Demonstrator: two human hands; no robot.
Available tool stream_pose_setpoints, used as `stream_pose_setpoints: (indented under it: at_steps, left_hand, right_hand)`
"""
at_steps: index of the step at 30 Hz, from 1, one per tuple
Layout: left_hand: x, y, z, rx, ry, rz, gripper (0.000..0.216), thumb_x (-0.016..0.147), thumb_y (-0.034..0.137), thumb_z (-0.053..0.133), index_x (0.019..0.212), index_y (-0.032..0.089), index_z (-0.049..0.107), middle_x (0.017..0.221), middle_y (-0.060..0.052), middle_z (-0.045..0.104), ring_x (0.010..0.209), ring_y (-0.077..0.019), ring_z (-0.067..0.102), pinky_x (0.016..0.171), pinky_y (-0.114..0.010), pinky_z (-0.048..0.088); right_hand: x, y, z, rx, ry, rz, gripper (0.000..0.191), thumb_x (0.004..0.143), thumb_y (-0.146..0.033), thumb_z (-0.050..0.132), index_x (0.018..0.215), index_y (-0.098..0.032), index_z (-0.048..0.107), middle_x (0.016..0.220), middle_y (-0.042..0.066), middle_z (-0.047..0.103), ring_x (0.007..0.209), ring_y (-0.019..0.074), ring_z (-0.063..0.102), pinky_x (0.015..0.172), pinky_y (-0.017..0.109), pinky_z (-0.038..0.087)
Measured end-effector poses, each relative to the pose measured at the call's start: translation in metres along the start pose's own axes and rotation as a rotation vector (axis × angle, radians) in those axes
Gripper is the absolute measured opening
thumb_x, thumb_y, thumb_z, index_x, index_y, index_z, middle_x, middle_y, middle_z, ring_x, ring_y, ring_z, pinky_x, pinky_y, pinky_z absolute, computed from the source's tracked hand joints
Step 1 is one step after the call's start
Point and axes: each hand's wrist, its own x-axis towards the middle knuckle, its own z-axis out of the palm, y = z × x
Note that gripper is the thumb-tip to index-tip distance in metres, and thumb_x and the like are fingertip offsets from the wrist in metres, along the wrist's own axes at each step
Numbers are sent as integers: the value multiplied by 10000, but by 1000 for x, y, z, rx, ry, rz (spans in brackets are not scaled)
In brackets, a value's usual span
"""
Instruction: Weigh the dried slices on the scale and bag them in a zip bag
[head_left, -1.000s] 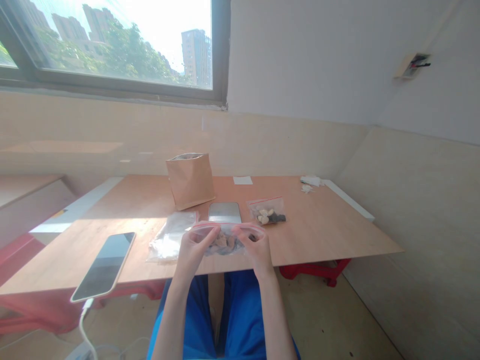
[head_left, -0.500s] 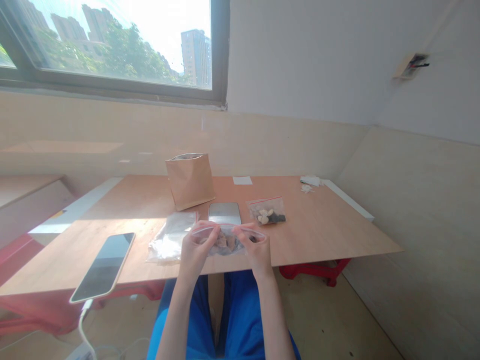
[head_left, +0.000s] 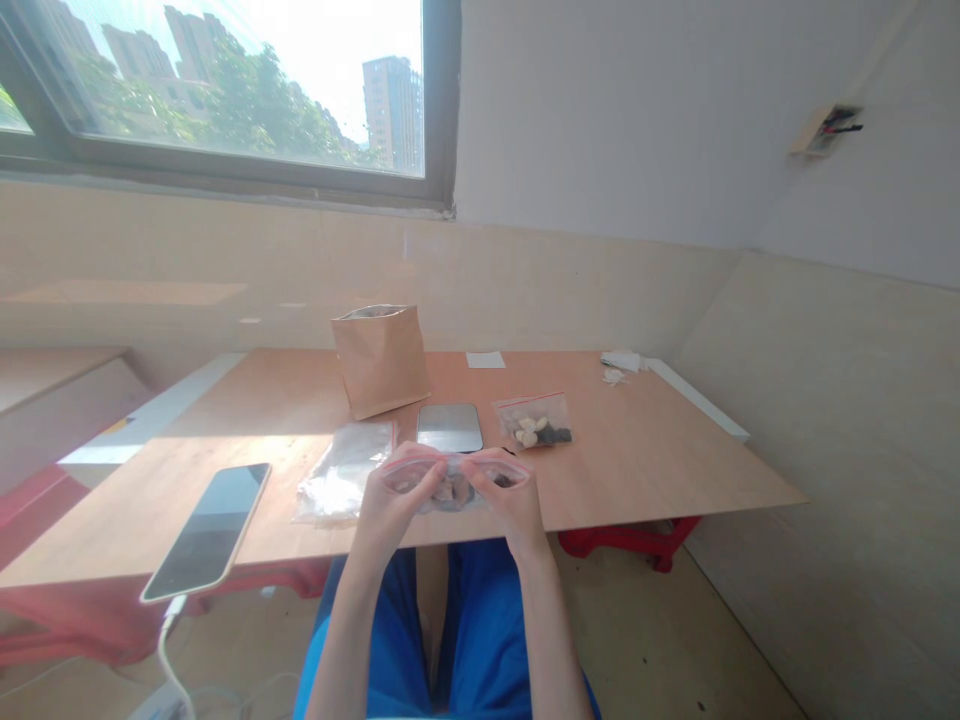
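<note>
Both hands hold a clear zip bag (head_left: 454, 478) with a red seal strip, just above the near edge of the wooden table (head_left: 660, 460). Small brown and dark pieces show inside it. My left hand (head_left: 394, 500) pinches the strip left of its middle. My right hand (head_left: 506, 500) pinches it right of the middle, and the fingertips of the two hands nearly meet. A second filled zip bag (head_left: 536, 422) with pale and dark pieces lies flat further back on the right. A small silver scale (head_left: 449, 427) sits right behind the held bag.
A brown paper bag (head_left: 381, 358) stands open behind the scale. A stack of empty clear bags (head_left: 341, 470) lies left of my hands. A phone (head_left: 210, 530) with a white cable rests at the near left. White scraps (head_left: 621, 364) lie at the far right corner.
My fingertips have slid along the red strip toward the middle, so my hands are closer together. The bag has sunk slightly. Nothing else moved.
</note>
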Motion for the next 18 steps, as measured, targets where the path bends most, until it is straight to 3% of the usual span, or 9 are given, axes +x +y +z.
stream_pose_setpoints:
  at_steps: [9, 18]
  left_hand:
    - [0, -2, 5, 21, 75, 63, 220, 740, 379, 641, 676, 170, 662, 734, -37, 642, 672, -137, 609, 610, -223, 494]
    - [-2, -12, 2, 32, -8, 21, 206, 772, 371, 622, 813, 172, 656, 755, -33, 665, 685, -138, 625, 633, -235, 502]
  right_hand:
    - [-2, 0, 12, 3, 139, -32, 118, 718, -290, 674, 700, -173, 667, 664, 16, 677, 620, 153, 616, 582, 240, 485]
    - [1, -3, 9, -13, 22, -92, 75, 737, -245, 667, 732, -172, 686, 723, 20, 700, 695, 150, 643, 648, 235, 506]
